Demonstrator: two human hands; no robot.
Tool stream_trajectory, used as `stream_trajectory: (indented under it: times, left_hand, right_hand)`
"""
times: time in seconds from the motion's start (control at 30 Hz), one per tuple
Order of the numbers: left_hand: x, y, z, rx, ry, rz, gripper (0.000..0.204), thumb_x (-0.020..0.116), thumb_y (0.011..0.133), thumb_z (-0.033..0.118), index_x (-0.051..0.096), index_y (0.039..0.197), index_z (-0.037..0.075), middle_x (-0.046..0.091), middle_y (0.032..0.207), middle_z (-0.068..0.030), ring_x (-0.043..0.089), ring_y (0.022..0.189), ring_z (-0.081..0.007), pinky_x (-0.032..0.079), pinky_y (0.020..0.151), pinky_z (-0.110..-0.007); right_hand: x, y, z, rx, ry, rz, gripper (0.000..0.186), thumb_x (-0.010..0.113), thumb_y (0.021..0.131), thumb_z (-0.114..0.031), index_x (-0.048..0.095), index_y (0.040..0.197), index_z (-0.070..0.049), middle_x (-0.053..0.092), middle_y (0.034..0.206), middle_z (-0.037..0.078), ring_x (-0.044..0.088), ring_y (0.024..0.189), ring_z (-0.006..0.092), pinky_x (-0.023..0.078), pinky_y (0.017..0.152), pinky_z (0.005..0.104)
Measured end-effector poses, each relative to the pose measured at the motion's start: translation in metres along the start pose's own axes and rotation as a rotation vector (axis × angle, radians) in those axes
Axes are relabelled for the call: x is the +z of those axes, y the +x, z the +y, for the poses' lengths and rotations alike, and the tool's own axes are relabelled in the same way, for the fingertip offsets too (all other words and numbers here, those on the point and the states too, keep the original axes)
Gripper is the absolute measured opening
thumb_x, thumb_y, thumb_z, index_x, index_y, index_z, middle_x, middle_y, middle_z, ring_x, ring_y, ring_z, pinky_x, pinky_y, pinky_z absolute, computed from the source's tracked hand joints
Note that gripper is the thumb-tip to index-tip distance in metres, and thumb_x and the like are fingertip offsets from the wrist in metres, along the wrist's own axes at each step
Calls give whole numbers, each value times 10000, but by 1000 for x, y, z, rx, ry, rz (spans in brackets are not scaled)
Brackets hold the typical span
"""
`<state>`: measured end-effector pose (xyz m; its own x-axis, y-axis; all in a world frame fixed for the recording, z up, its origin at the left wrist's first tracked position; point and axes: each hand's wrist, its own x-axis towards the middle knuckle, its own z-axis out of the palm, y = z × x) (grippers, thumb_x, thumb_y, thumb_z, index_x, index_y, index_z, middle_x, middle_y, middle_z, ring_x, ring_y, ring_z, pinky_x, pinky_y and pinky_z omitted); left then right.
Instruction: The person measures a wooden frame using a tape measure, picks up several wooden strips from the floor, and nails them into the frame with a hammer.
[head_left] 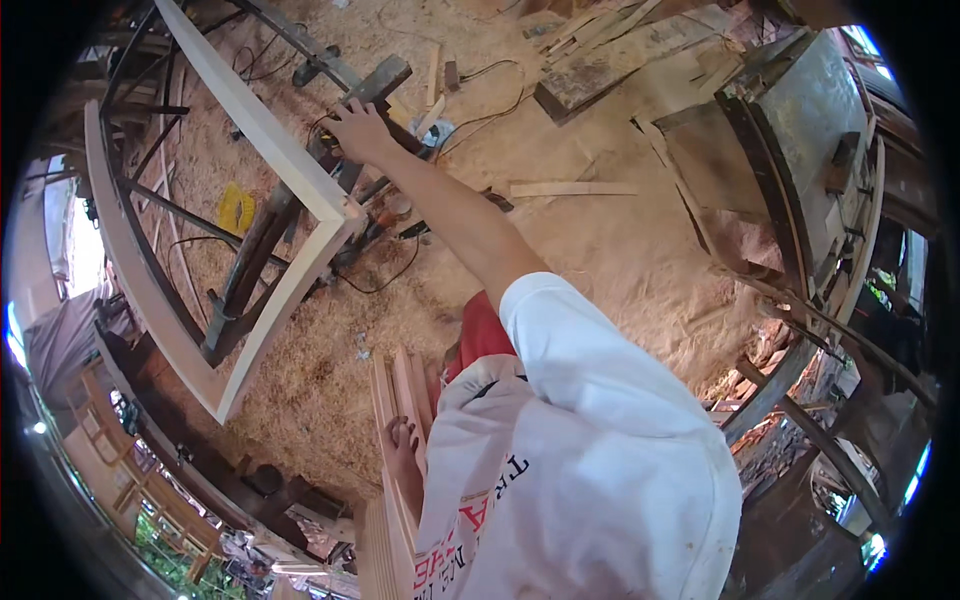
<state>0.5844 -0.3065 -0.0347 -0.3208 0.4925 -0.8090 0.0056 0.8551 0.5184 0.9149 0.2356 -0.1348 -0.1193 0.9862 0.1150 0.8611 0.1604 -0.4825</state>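
Right hand [360, 132], fingers spread, just beside a dark block [383, 78]; pale wooden frame [270, 130] at left.
The frame's boards appear to meet at two corners; whether they are fastened, and what remains, cannot be told. The left hand [403, 452] curls by wooden strips [408, 380], its grip unclear.

A woodworking shop — sawdust [300, 430] covers the floor [600, 260], around boards [404, 380] and a pale timber frame [290, 155]

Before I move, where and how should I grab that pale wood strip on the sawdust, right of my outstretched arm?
Probably the middle of the pale strip, from above, right fingers across its narrow width: it is long, slim, uncovered there and looks flat on the sawdust.
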Motion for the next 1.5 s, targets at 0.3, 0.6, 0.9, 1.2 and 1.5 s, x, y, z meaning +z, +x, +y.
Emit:
stream_trajectory:
  times: [0.3, 0.6, 0.9, 1.2, 1.5]
  left_hand:
    - [-24, 74, -61, 211, 243, -287, 440, 643, 1046, 218, 503, 1397, -7, 680, 1290, -148, 659, 1101, -183, 524, 950, -294]
    - [19, 58, 4, 241, 320, -246, 424, 647, 1026, 162, 521, 1401, 9, 675, 1298, -136, 662, 1084, -179, 529, 930, -283]
    - [51, 135, -77, 155, 696, -322, 268, 616, 1029, 127, 607, 1273, 15, 710, 1081, -85, 695, 1032, -178, 541, 858, -300]
    - [-36, 55, -134, -816, 584, 363, 226, 654, 1007, 224, 662, 1159, 57, 713, 1002, -67, 729, 897, -217, 571, 705, -371]
    - [1, 71, -94, -706, 730, 254, 218, 648, 1003, 218, 673, 1159, 68, 713, 1006, -70, 725, 874, -214, 571, 704, -376]
  right_hand:
    - [20, 20, -9, 85, -81, 23, 698, 781, 882, -431, 519, 1502, -245, 475, 1541, 155, 340, 1490, 374, 335, 1134, 622]
    - [-3, -69, 6, 240, 396, 517, 672, 737, 879, -256, 503, 1498, -139, 511, 1481, 217, 491, 1353, 406, 429, 1075, 510]
    - [281, -435, 290, 1541, 818, 185, 421, 715, 929, -336, 675, 1088, 52, 707, 998, 167, 669, 866, 276, 553, 727, 413]
    - [555, -444, 570, 1718, 1331, 467, 440, 704, 972, -425, 665, 1085, -2, 646, 836, 91, 613, 663, 215, 515, 562, 390]
    - [526, -399, 545, 1712, 1574, 1054, 275, 580, 929, -261, 639, 1023, -9, 645, 834, 104, 659, 755, 233, 548, 622, 392]
